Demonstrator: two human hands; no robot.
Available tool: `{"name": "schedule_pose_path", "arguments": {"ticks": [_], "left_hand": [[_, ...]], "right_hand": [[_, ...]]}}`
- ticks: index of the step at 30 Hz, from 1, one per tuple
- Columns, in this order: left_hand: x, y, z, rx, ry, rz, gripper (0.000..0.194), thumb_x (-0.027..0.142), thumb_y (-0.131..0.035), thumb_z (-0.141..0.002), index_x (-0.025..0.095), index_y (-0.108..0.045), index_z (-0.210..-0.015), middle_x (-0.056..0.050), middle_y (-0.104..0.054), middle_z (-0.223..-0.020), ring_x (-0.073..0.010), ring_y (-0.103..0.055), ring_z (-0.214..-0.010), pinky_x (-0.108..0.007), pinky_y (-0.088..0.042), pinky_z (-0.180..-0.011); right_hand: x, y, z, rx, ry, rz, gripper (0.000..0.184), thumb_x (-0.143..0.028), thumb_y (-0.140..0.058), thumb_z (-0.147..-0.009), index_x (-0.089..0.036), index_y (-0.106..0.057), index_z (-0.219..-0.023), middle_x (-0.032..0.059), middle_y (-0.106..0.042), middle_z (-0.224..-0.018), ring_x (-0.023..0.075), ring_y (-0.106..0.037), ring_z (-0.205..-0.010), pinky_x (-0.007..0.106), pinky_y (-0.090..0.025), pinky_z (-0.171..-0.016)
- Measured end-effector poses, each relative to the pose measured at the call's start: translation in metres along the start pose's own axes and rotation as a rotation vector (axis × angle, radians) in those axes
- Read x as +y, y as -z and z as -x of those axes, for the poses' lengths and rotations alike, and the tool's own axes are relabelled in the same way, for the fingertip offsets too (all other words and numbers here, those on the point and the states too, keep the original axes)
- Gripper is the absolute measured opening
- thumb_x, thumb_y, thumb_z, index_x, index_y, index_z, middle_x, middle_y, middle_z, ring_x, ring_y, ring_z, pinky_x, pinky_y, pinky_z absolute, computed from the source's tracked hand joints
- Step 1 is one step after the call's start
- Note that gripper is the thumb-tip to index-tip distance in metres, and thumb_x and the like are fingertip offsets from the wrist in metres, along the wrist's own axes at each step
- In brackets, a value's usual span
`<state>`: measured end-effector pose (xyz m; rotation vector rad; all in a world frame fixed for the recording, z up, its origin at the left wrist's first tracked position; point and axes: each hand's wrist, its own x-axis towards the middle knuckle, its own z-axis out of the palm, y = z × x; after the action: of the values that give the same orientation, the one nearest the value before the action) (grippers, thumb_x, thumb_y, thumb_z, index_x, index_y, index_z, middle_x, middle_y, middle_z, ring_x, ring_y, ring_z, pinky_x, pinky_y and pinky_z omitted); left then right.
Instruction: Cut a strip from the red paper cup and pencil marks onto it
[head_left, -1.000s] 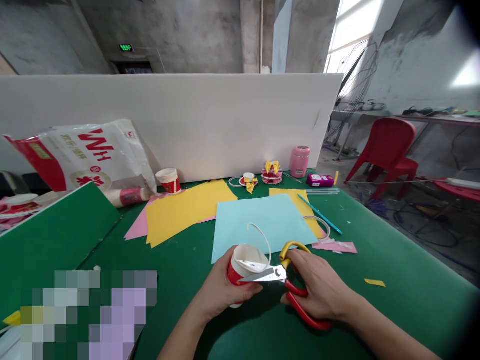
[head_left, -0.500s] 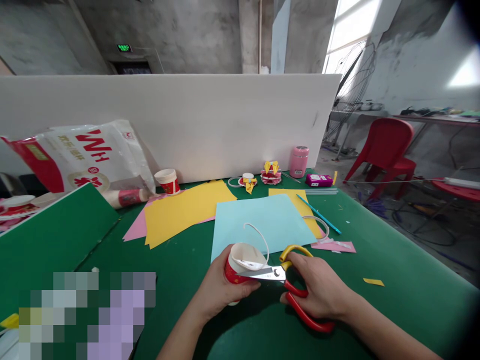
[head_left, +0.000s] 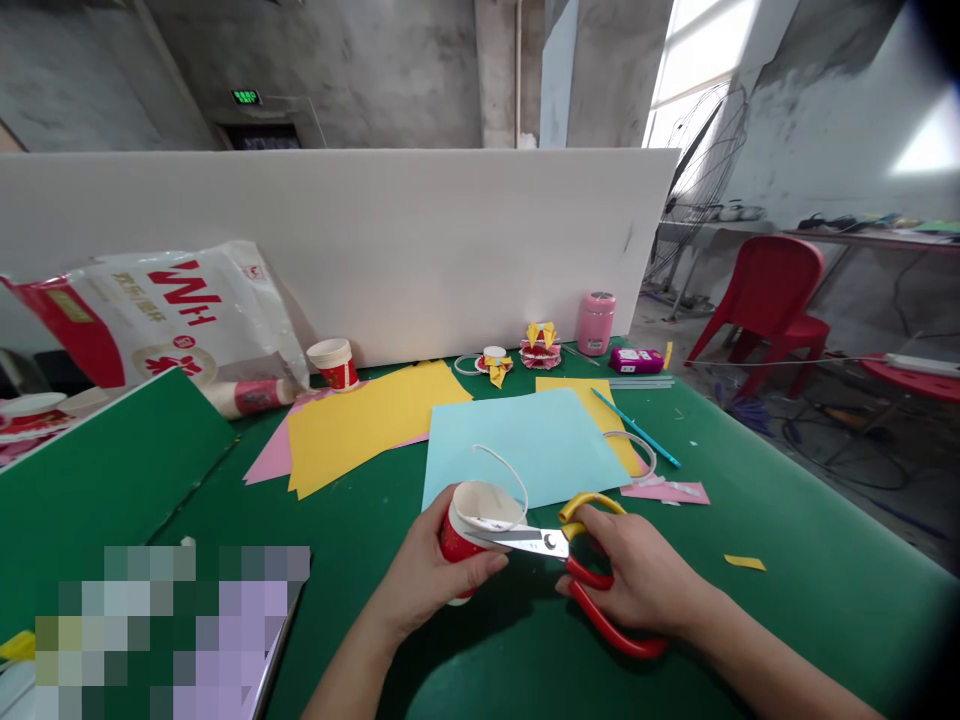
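Observation:
My left hand (head_left: pixel 427 570) is wrapped round a red and white paper cup (head_left: pixel 459 545), its open mouth tilted up. A thin white strip (head_left: pixel 517 478) curls up from the cup's rim, still joined near the scissors. In my right hand (head_left: pixel 637 570) are scissors (head_left: pixel 551 541) with one yellow and one red handle loop. The blades point left and lie at the rim, one of them over the cup's mouth. The handles are spread apart. How far the blades bite into the paper is hard to see.
Beyond my hands lie a light blue sheet (head_left: pixel 510 440), yellow sheets (head_left: pixel 375 420) and a blue pencil-like stick (head_left: pixel 637 428). Further back stand another paper cup (head_left: pixel 334 365), paper-decorated pieces (head_left: pixel 540 346) and a pink flask (head_left: pixel 596 323). A green board (head_left: pixel 112 460) and plastic bag (head_left: pixel 180 310) are left.
The cup and my left hand have shifted slightly left and turned a little. The scissor blades sit closer together along the rim, and the curled strip has moved left with the cup.

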<state>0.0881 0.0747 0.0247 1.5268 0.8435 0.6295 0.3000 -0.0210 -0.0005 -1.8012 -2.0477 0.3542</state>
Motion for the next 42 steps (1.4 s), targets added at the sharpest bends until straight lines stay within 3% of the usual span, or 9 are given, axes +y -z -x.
{"name": "schedule_pose_path", "arguments": {"ticks": [6,9,23,29,35,42], "left_hand": [[-0.008,0.015,0.0,-0.205,0.019,0.148,0.056,0.032,-0.073,-0.056,0.017,-0.052,-0.107,-0.007,-0.063,-0.1,-0.0212,-0.057,-0.086,-0.031,-0.044,-0.074],[-0.01,0.016,0.001,-0.239,0.053,0.162,0.055,0.029,-0.074,-0.055,0.016,-0.054,-0.105,-0.007,-0.063,-0.098,-0.02,-0.057,-0.084,-0.031,-0.044,-0.074],[-0.003,-0.007,0.001,-0.073,0.083,0.126,0.054,0.028,-0.077,-0.05,0.014,-0.055,-0.097,-0.008,-0.066,-0.09,-0.0248,-0.059,-0.086,-0.036,-0.045,-0.077],[-0.003,-0.013,0.001,-0.063,0.068,0.044,0.053,0.03,-0.075,-0.052,0.016,-0.054,-0.098,-0.009,-0.067,-0.095,-0.0266,-0.059,-0.09,-0.038,-0.046,-0.079],[-0.006,-0.016,0.0,0.0,0.044,0.054,0.053,0.03,-0.075,-0.05,0.016,-0.055,-0.097,-0.009,-0.067,-0.093,-0.0265,-0.06,-0.088,-0.038,-0.046,-0.078],[-0.008,-0.015,-0.001,-0.009,0.048,0.08,0.053,0.027,-0.076,-0.05,0.015,-0.054,-0.097,-0.009,-0.067,-0.091,-0.0257,-0.06,-0.088,-0.037,-0.046,-0.078]], "right_hand": [[-0.001,0.003,0.0,-0.016,0.021,-0.056,0.033,-0.047,-0.06,-0.068,-0.021,-0.044,-0.081,-0.0004,-0.057,-0.067,0.0164,-0.045,-0.057,0.025,-0.029,-0.05],[-0.001,0.003,0.0,-0.022,0.023,-0.062,0.035,-0.047,-0.061,-0.066,-0.021,-0.043,-0.081,-0.0014,-0.055,-0.064,0.0157,-0.043,-0.055,0.025,-0.027,-0.049],[0.0,0.001,0.0,0.031,0.02,0.031,0.035,-0.042,-0.064,-0.064,-0.02,-0.041,-0.079,0.0012,-0.052,-0.073,0.0171,-0.043,-0.061,0.027,-0.03,-0.052],[-0.001,0.0,0.0,0.054,0.038,0.018,0.046,-0.042,-0.065,-0.063,-0.017,-0.043,-0.094,0.0071,-0.053,-0.088,0.0225,-0.047,-0.076,0.033,-0.037,-0.065],[-0.001,0.0,0.001,0.05,0.034,-0.003,0.04,-0.041,-0.064,-0.064,-0.018,-0.042,-0.089,0.0055,-0.053,-0.083,0.0208,-0.046,-0.07,0.031,-0.035,-0.059],[0.0,-0.002,0.001,0.049,0.023,-0.015,0.037,-0.04,-0.063,-0.065,-0.019,-0.043,-0.088,0.004,-0.055,-0.078,0.0193,-0.046,-0.066,0.029,-0.033,-0.055]]}}
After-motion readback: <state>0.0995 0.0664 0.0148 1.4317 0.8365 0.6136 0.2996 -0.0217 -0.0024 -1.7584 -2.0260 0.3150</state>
